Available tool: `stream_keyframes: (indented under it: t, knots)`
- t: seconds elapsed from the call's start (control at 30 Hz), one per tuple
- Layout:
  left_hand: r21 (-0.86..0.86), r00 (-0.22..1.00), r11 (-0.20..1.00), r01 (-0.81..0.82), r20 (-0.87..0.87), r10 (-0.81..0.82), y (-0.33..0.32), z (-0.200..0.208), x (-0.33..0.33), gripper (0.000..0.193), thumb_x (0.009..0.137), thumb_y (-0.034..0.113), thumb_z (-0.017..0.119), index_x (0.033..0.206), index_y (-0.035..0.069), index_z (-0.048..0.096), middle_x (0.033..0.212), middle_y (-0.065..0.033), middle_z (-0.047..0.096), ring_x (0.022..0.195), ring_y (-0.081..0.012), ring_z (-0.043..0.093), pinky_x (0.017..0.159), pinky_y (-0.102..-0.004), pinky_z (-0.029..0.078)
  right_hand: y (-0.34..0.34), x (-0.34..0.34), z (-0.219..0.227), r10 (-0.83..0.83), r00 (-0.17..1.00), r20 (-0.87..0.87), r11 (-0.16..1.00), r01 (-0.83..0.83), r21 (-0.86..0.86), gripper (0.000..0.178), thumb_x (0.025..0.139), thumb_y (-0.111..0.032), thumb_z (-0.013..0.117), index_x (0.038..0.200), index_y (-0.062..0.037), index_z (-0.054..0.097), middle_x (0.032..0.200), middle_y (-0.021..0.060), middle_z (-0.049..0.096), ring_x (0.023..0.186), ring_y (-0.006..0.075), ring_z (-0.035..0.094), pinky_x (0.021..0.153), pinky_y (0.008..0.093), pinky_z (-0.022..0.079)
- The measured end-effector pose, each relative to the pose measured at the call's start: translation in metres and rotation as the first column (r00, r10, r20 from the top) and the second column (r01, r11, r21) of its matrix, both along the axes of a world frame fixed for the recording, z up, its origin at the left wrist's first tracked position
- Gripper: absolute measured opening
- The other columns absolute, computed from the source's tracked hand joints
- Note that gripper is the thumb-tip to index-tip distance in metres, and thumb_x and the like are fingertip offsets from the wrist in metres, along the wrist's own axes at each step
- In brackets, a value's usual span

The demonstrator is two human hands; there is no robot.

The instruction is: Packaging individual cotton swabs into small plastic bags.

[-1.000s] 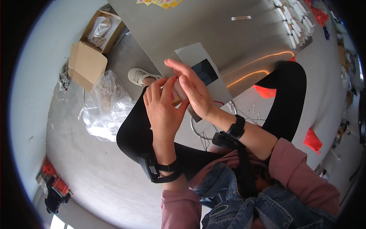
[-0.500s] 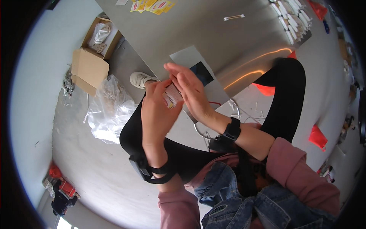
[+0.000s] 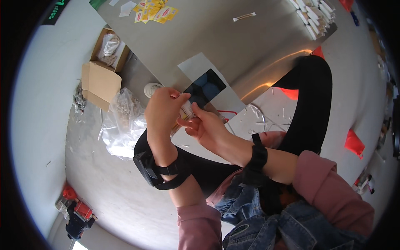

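Note:
Between my two hands, above the near edge of the table, is a small clear packet of cotton swabs (image 3: 186,111) with a row of white tips and a bit of yellow showing. My left hand (image 3: 161,109) is closed, its thumb and fingertips pinching the packet's upper part. Against the packet's right side, my right hand (image 3: 209,129) has its thumb above and curled fingers below, gripping it. Fingers cover much of the packet. Just beyond the hands, a dark glossy rectangle (image 3: 205,88) lies on a pale sheet (image 3: 191,63) on the table.
On the grey table (image 3: 200,37) are yellow cards (image 3: 156,11), a few swabs (image 3: 244,17) and a stack of white bundles (image 3: 312,18). An open cardboard box (image 3: 102,83) and a clear plastic bag (image 3: 123,137) lie on the floor at left. My knees flank the table corner.
My hands have come down and the palms have drawn apart. The right hand has turned from flat to curled fingers. More of the dark rectangle now shows.

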State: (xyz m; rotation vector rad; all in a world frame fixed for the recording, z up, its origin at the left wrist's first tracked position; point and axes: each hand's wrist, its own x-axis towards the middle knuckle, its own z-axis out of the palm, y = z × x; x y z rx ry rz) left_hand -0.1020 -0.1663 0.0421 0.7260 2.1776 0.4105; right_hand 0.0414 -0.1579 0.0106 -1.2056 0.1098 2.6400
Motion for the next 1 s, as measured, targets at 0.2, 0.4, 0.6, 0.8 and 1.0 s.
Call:
stream_keyframes:
  t: [0.2,0.4,0.6,0.8,1.0]
  knots:
    - [-0.013,0.983,0.996,-0.09,-0.159,0.086,-0.047,0.022,0.009,0.037,0.08,0.036,0.074,0.094,0.002,0.074,0.082,-0.0113,0.072,0.068,-0.0242,0.07,0.064,-0.0329,0.052,-0.029,-0.006,0.013,0.064,0.997,-0.03,0.986,-0.068,-0.151,0.036,0.103,-0.036,0.052,0.12,-0.0048,0.055,0.107,0.012,0.068,0.099,0.0247,0.07,0.085,0.0332,0.057]
    - [0.263,0.856,0.816,-0.514,0.105,0.505,-0.115,0.064,0.04,0.018,0.089,0.014,0.073,0.098,-0.001,0.072,0.079,-0.0041,0.068,0.071,-0.0085,0.061,0.063,-0.0228,0.048,-0.057,0.009,0.054,0.274,0.956,-0.103,0.961,-0.266,0.079,0.037,0.105,-0.032,0.05,0.125,-0.0012,0.055,0.109,0.0133,0.068,0.094,0.0243,0.073,0.079,0.032,0.06]
    - [0.748,0.846,0.4,-0.53,0.501,0.183,-0.061,0.025,0.086,0.014,0.087,-0.004,0.07,0.102,-0.004,0.07,0.099,-0.0069,0.068,0.091,-0.0116,0.062,0.084,-0.0244,0.048,0.044,0.056,0.067,0.309,0.946,0.098,0.522,-0.255,0.814,0.026,0.101,-0.021,0.059,0.113,-0.001,0.069,0.097,0.0058,0.072,0.087,0.0117,0.07,0.076,0.0245,0.059]
    - [0.803,0.847,0.291,-0.52,0.529,0.053,0.006,-0.023,0.113,0.014,0.089,-0.001,0.07,0.102,0.0,0.073,0.099,-0.0058,0.069,0.093,-0.0122,0.061,0.088,-0.0262,0.046,0.11,0.081,0.046,0.259,0.936,0.24,0.318,-0.317,0.893,0.024,0.096,-0.019,0.066,0.106,0.002,0.072,0.094,0.0073,0.072,0.084,0.0113,0.068,0.074,0.0228,0.057]
    - [0.774,0.841,0.348,-0.529,0.533,0.093,0.015,-0.035,0.119,0.011,0.087,0.003,0.074,0.098,0.001,0.075,0.099,-0.0057,0.068,0.092,-0.0126,0.061,0.084,-0.0265,0.048,0.117,0.088,0.027,0.229,0.937,0.264,0.372,-0.335,0.866,0.025,0.094,-0.019,0.069,0.105,0.0031,0.072,0.093,0.0103,0.073,0.084,0.0135,0.069,0.075,0.0258,0.059]
